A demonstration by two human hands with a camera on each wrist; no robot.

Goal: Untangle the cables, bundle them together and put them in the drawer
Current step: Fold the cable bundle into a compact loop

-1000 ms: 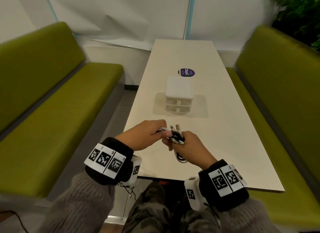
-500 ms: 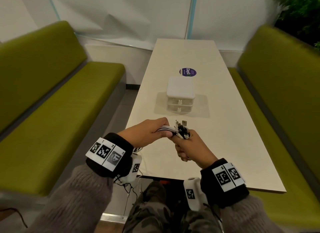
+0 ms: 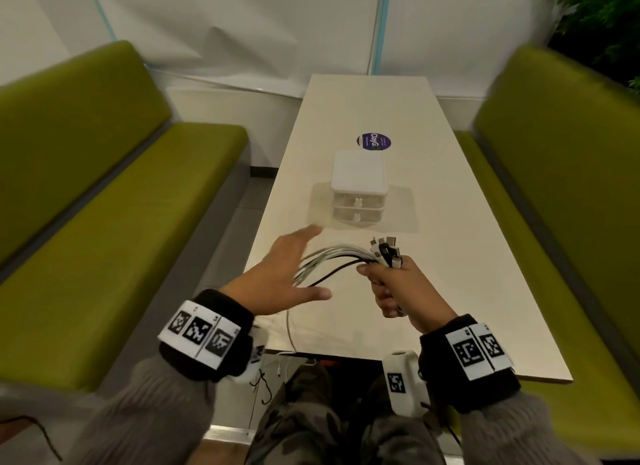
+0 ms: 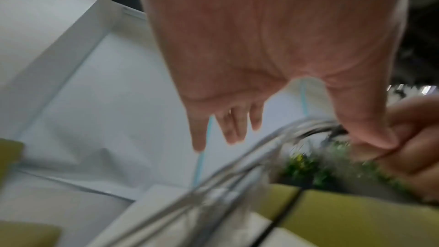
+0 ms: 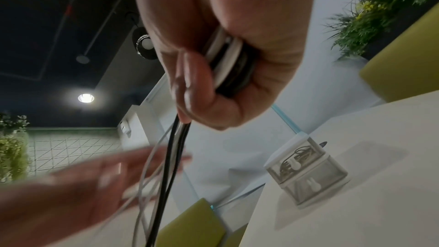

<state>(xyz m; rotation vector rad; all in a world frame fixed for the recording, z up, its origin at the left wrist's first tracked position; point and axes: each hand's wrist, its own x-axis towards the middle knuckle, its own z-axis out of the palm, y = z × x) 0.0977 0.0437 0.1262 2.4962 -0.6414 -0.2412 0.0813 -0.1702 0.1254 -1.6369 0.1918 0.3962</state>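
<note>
Nearest: right hand (image 3: pixel 389 284) fisted round the cables (image 3: pixel 332 258), plug ends gathered and sticking up above the knuckles, so ends aligned and untangling apparently done. From the right wrist view, black and white cords clamped side by side in the fist. Loose lengths arcing leftward over the table (image 3: pixel 467 291), one white strand trailing off the near edge; not yet coiled or tied. Left hand (image 3: pixel 277 277) spread flat, fingers straight, holding nothing, passing just above the slack, blurred. Farther out: small white drawer unit (image 3: pixel 358 187) mid-table, both drawers closed, well apart from the hands. Some cords already visible inside the upper drawer. Remaining, by judgement: winding the slack, opening a drawer, stowing the bundle.
</note>
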